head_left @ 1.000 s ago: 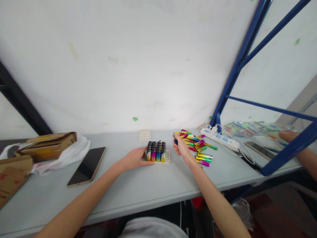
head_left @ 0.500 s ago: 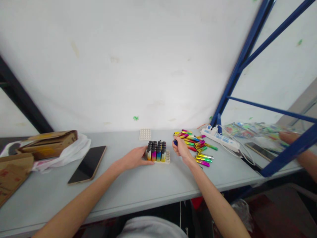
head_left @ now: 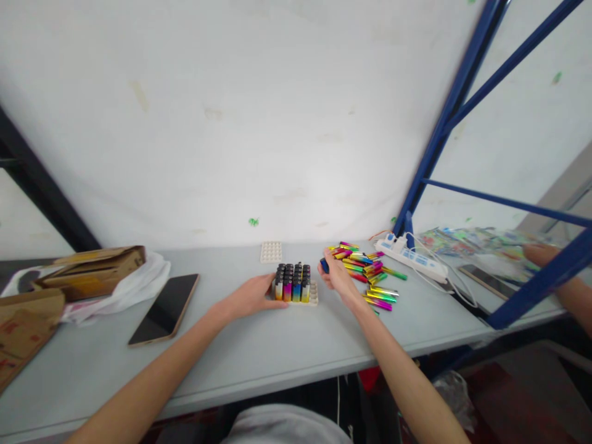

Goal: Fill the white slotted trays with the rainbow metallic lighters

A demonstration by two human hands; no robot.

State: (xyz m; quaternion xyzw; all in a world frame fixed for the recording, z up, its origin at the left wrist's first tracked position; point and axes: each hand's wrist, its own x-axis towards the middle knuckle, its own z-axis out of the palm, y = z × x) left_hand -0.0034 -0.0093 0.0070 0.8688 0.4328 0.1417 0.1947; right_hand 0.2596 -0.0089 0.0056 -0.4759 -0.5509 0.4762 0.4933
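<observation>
Black-topped lighters stand upright in close rows in a cream cupped tray on the grey table. The left hand is spread at their left side, thumb along the front. The right hand pinches a small dark-blue object, partly hidden, beside loose metallic-coloured lighters.

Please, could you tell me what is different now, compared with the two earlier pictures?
Only a small change: the dark blue item in the right hand has shifted slightly left, towards the standing lighters, and more of it shows. Nothing was visibly picked up or released. The left hand stays beside those lighters; the loose colourful pile and the phone look unchanged.
</observation>
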